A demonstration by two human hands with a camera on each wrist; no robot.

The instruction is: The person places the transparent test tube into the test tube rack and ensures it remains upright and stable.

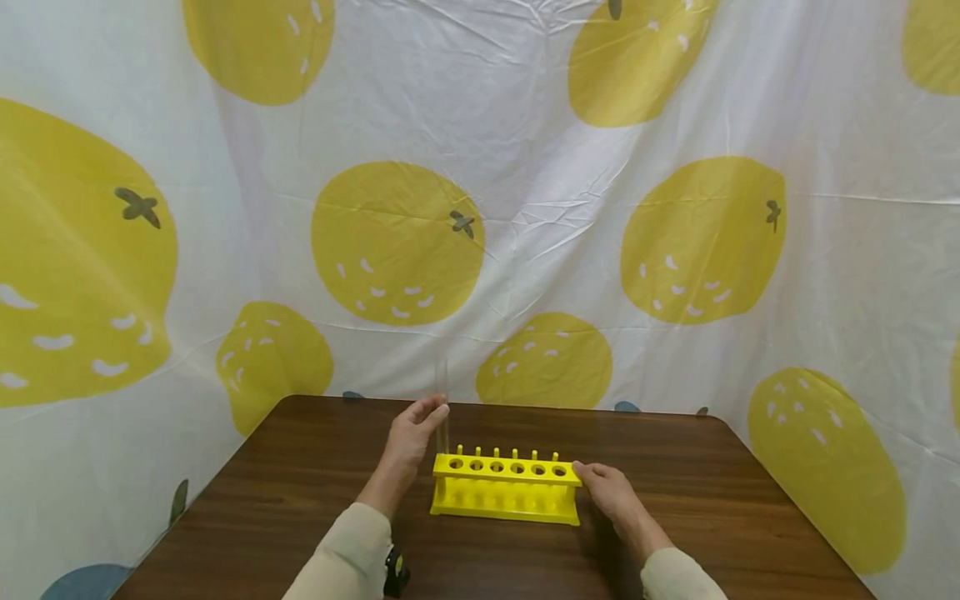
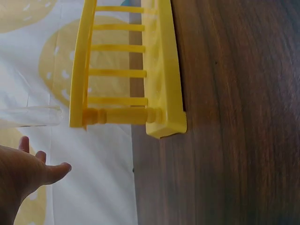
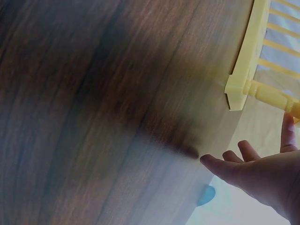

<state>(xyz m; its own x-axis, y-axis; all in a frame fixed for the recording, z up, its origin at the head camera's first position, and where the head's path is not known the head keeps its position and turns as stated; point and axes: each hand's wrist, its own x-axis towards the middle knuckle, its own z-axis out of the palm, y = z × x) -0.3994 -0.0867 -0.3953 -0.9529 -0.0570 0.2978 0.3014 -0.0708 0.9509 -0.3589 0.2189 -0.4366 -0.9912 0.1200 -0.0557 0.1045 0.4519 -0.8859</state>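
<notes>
A yellow test tube rack (image 1: 504, 477) with a row of round holes and a row of pegs along its back stands upright on the table (image 1: 300, 533). Above its left end, my left hand (image 1: 411, 432) pinches a clear test tube (image 1: 442, 435) held upright. In the left wrist view, the tube (image 2: 33, 117) has its rounded end a little above the rack's top plate, beside the left hand (image 2: 28, 173). Thumb and fingers of my right hand (image 1: 617, 498) grip the right end of the top plate. The right wrist view shows the right hand (image 3: 262, 173) at the rack (image 3: 246, 61).
A white cloth (image 1: 540, 250) printed with yellow fruit hangs behind the table and at its sides. A small black object (image 1: 396, 572) shows beside the left sleeve (image 1: 341, 554). The table's far edge runs a short way behind the rack.
</notes>
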